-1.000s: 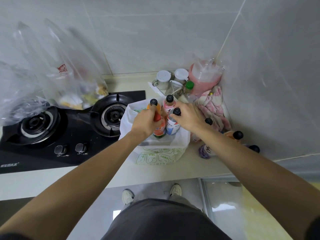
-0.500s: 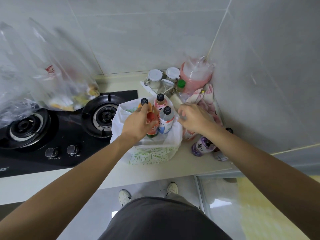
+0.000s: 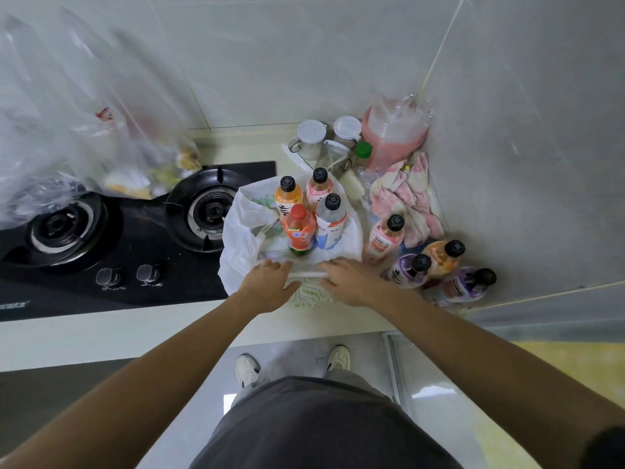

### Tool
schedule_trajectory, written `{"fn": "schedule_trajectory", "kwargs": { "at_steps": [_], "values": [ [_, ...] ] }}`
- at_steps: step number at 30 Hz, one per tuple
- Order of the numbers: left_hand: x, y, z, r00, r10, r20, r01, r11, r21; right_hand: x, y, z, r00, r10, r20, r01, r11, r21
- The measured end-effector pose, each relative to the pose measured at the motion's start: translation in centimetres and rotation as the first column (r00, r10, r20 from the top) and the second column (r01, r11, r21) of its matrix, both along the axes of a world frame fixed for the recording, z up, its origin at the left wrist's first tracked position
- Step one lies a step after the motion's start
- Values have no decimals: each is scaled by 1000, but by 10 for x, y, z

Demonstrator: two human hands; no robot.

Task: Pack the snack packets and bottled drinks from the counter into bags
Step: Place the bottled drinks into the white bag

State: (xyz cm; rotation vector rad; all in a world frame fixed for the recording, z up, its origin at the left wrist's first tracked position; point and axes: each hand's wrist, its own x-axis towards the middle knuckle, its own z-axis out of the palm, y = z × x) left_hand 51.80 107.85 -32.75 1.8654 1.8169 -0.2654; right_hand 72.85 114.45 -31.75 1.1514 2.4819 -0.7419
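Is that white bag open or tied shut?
Open. The white bag gapes, four capped bottles stand inside, and both hands hold its near rim apart.

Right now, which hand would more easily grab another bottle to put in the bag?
Probably the right hand. The unpacked bottles, such as the pink bottle and the purple bottle, stand just to its right, while the left hand is farther away at the white bag.

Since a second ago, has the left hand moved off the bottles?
Yes. The left hand has come back toward the person, off the bottles, and now grips the near rim of the white bag, level with the stove knobs.
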Motion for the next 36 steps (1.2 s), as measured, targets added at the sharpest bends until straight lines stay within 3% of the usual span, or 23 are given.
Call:
{"fn": "schedule_trajectory", "kwargs": {
  "at_steps": [2,6,11,16,19,23,29,31,36],
  "values": [
    [0,0,2,998,-31,-62,28,999,-46,-1,-2,-4,996,71,46,-72,997,36],
    [5,0,11,998,-43,-48,41,998,-58,1,2,-3,965,185,187,-220,958,183],
    [6,2,17,986,-56,-156,40,993,-108,6,14,-3,951,97,292,-151,974,168],
    [8,2,17,970,-15,-242,-20,990,-143,11,14,-8,880,112,462,-202,968,151],
    [5,1,16,973,-7,-231,-16,995,-97,15,11,-6,918,109,382,-190,965,182],
    [11,2,25,972,-58,-228,85,991,108,24,10,12,983,118,142,-156,940,302],
    [26,22,59,995,-99,-18,99,934,344,47,12,43,992,14,-127,44,895,443],
    [34,32,71,990,-135,41,111,921,373,57,11,54,984,-25,-176,107,872,477],
    [68,64,100,951,-308,28,263,855,447,77,-1,69,971,-153,-186,236,760,606]
  ]
}}
